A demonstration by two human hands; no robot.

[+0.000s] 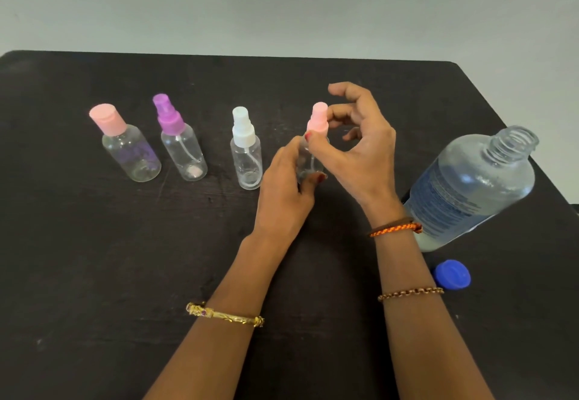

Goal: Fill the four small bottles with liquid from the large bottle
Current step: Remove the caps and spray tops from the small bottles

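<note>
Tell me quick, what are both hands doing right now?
Left hand: closed around the body of the pink-topped spray bottle.
Right hand: thumb and a finger pinching that bottle's pink top, other fingers loose.

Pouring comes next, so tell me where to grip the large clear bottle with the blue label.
Grip the large clear bottle with the blue label around its wide labelled body, from its right side. The threaded neck is uncapped and open, and the right hand crowds its left.
</note>
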